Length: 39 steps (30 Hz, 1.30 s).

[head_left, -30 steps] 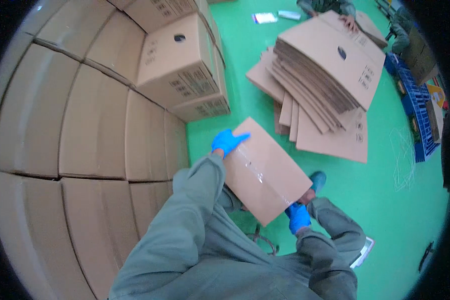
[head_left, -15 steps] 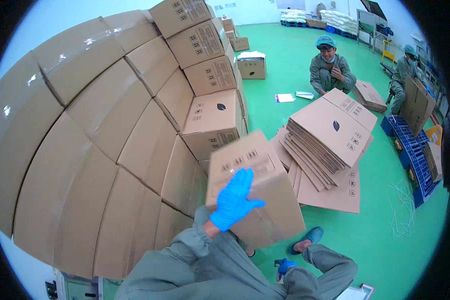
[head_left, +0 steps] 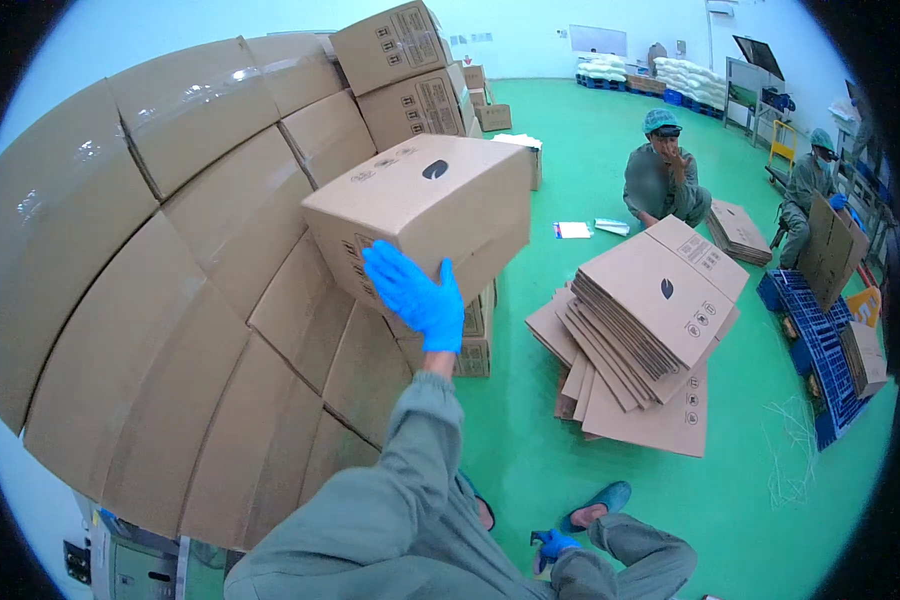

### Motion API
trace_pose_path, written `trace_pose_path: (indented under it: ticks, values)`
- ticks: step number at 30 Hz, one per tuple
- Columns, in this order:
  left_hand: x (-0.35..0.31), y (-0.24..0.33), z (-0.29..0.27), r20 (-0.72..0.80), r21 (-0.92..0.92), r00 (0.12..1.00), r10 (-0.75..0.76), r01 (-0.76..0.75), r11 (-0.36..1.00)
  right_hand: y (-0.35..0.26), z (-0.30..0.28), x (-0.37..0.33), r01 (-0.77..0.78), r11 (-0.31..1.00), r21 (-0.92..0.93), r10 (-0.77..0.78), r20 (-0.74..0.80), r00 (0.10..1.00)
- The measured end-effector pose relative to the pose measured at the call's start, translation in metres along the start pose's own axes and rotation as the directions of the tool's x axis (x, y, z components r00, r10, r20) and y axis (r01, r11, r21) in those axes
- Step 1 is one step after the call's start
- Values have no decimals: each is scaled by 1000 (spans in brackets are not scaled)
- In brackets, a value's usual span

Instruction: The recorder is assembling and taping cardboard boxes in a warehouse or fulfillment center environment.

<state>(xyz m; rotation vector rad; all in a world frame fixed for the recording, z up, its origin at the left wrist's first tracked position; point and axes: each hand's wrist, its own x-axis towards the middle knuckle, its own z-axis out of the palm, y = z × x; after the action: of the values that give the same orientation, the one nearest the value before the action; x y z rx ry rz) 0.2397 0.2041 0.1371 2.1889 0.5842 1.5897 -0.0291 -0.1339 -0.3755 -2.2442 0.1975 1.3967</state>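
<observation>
Up at twelve o'clock, the left hand (head_left: 415,298) presses flat-palmed on a raised, assembled cardboard box (head_left: 420,215) not yet on the box stack (head_left: 170,300), flat cartons (head_left: 650,330) waiting at three o'clock, while the right hand (head_left: 553,545) hangs low, its grip unclear.

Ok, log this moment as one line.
left hand: raised, pressing cardboard box | right hand: low by knee, empty | box: beside stacked cartons

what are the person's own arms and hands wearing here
Both hands wear bright blue gloves: the left hand and the right hand low in the picture. The left sleeve is long, loose grey-green work cloth reaching the glove's cuff; the right sleeve is the same cloth. No markings or stripes show on either sleeve.
</observation>
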Motion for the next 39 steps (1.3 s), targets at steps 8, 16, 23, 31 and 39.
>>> trace_pose_path:
  ticks: [8, 16, 23, 31, 39]
  values:
    - [22, -40, 134, 447, 272, 869, 211, -357, 894, -1, -7, -20, 6, 1000, -8, -7, -69, 998]
    - [69, -40, 217, 516, 221, 836, 186, -340, 914, -5, -5, -20, -11, 999, 36, 13, -39, 999]
    - [62, -14, 230, 257, -76, 871, 418, -413, 908, -24, -16, -51, -16, 983, 181, 32, -84, 996]
    - [-170, 152, 240, 798, -420, 458, 392, -45, 907, -38, -33, -67, -36, 973, 229, 53, -66, 996]
    - [-332, 197, 275, 672, -668, 61, 738, -383, 639, -28, -36, -52, -6, 898, 440, 76, -141, 987]
